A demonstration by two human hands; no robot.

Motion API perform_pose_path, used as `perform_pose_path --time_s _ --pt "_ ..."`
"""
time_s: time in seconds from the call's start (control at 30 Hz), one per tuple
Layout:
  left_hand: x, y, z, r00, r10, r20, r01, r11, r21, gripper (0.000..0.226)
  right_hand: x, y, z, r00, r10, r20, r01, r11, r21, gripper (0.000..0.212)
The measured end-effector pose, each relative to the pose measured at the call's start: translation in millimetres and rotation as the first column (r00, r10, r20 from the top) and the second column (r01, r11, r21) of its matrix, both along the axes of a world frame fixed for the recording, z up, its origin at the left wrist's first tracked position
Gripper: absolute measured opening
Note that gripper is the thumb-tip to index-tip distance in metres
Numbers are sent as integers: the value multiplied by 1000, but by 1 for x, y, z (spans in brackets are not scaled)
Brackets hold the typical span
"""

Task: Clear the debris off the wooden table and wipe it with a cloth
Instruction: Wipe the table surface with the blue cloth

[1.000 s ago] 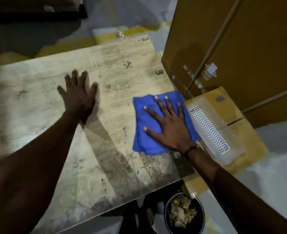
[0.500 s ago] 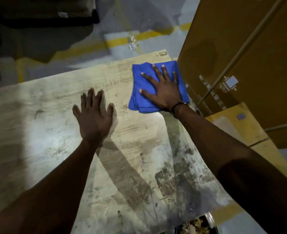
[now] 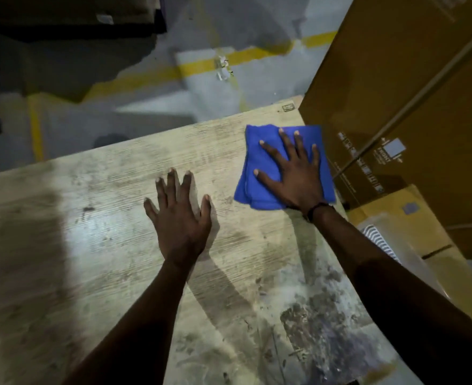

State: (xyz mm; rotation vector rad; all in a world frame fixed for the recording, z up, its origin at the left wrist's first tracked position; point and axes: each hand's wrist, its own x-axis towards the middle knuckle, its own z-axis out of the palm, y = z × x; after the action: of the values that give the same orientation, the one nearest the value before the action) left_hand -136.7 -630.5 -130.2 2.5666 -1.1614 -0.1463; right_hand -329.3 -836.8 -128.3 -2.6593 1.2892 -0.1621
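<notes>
The right hand [image 3: 295,173] lies flat with fingers spread on the folded blue cloth [image 3: 259,173], pressing it onto the worktop [image 3: 90,259] near its far right corner. The spread fingers likely serve to put weight across the whole pad so it drags evenly and does not bunch. The cloth's right edge, under the little finger, sits just beside the tall carton [image 3: 395,93] standing off that side of the worktop.

The left hand [image 3: 179,218] is also open, palm down on bare wood to the left of the cloth and nearer the body, holding nothing; it probably braces the person leaning forward, and may steady the board.

No loose debris shows on the wood. Dark grime and smears remain below the right forearm, near the close edge, so the wiping looks unfinished there.
</notes>
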Motion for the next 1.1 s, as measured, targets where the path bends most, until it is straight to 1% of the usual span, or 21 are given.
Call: perform_pose_path --time_s 0.1,0.17,0.2,0.27,0.33,0.4,0.43,0.5,0.6,0.67,0.73,0.8,0.9,0.97,1.0,1.03,1.1 --pt "1 -1 0 1000 1 16 -1 1000 -6 66 49 -33 1 996 -86 4 86 996 9 77" --pt "1 -1 0 1000 3 23 -3 1000 -16 66 88 -33 -1 993 -115 13 115 993 16 80" --pt "2 -1 0 1000 10 22 -10 1000 -24 67 107 -26 -1 996 -81 23 81 997 15 80" --pt "2 -1 -1 999 19 34 -18 999 -34 67 138 -5 -5 997 60 40 -59 998 -10 77" --pt "3 -1 -3 999 17 52 -15 999 -34 68 150 7 -8 982 179 61 -178 984 -21 74" --pt "3 1 -3 998 14 57 -12 999 -33 67 140 0 -9 977 200 79 -198 980 -22 74" --pt "3 1 -2 998 14 59 -12 999 -33 67 130 -9 -9 984 162 74 -160 987 -22 74" --pt "3 2 -1 999 9 54 -8 999 -33 66 100 -38 -6 999 27 39 -26 1000 -14 77" --pt "1 1 1 999 16 45 -15 999 -42 66 55 -73 0 992 -127 2 127 992 9 78" --pt "1 0 1 999 21 37 -20 999 -38 66 49 -72 1 983 -181 -5 181 983 22 78" --pt "1 1 2 1000 16 24 -15 999 -39 67 64 -57 2 974 -225 -3 225 974 38 79" --pt "2 1 3 1000 8 10 -7 999 -50 68 90 -35 0 981 -195 -5 195 980 27 80" --pt "3 0 -1 1000 21 -8 -21 997 -78 73 139 9 -5 1000 -10 29 10 1000 -8 80" --pt "3 1 -3 999 30 -14 -32 992 -123 78 162 37 -7 993 114 35 -114 993 -17 80" --pt "2 2 -4 999 31 -19 -33 990 -140 80 167 44 -8 988 149 33 -149 989 -19 79" --pt "3 2 -4 999 27 -22 -30 988 -149 82 167 44 -9 988 151 40 -150 988 -23 79" --pt "4 3 -5 1000 19 -19 -21 991 -133 83 155 34 -9 997 59 58 -56 997 -44 77"
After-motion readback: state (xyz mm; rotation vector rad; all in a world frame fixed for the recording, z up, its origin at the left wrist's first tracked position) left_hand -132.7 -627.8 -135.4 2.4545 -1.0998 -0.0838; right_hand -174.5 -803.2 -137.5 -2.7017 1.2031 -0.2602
